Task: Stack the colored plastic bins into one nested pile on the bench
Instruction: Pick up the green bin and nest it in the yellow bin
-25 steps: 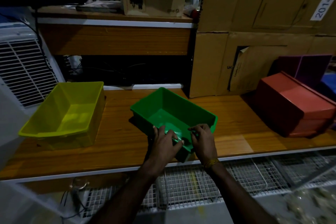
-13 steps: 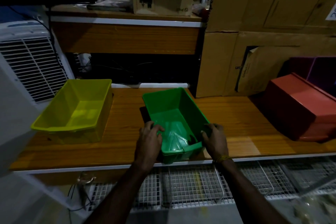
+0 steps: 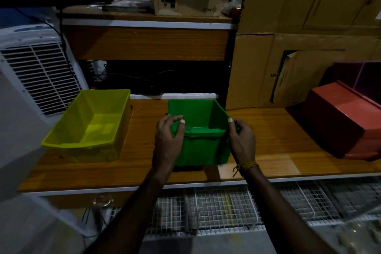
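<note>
Your left hand (image 3: 168, 140) and right hand (image 3: 240, 138) grip the green bin's (image 3: 203, 146) near corners above the desk (image 3: 268, 142), fingers (image 3: 182, 122) curled over its rim, its floor hidden, the yellow bin (image 3: 90, 128) left of them.

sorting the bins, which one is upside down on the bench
The red bin at the right end, lying bottom-up. The yellow bin and the green bin between the hands both sit open side up.
</note>
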Demonstrator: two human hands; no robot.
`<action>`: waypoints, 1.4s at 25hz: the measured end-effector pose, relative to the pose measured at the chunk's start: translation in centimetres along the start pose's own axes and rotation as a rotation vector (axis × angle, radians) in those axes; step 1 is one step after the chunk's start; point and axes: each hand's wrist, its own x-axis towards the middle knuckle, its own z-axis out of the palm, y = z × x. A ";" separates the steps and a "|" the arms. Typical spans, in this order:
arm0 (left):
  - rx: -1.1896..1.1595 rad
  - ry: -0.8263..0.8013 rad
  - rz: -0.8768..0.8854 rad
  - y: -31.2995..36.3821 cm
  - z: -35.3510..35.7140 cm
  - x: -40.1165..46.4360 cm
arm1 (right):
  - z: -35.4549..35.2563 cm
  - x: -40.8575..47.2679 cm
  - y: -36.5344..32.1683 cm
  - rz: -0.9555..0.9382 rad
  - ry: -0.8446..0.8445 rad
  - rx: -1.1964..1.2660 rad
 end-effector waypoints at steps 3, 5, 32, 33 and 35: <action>-0.077 -0.018 0.006 0.4 -0.6 2.1 | 0.0 0.9 -1.3 -0.024 0.027 0.066; -0.082 -0.021 0.006 0.1 -0.8 2.8 | 0.2 1.1 -1.4 -0.027 0.034 0.083; 0.607 -0.168 -0.329 -5.3 8.3 5.4 | 5.8 7.8 6.1 0.065 -0.302 -0.163; 0.607 -0.173 -0.320 -5.3 8.3 5.4 | 5.9 7.5 6.2 0.055 -0.304 -0.209; 0.591 -0.163 -0.302 -5.1 8.2 5.3 | 6.2 7.1 6.1 0.024 -0.289 -0.284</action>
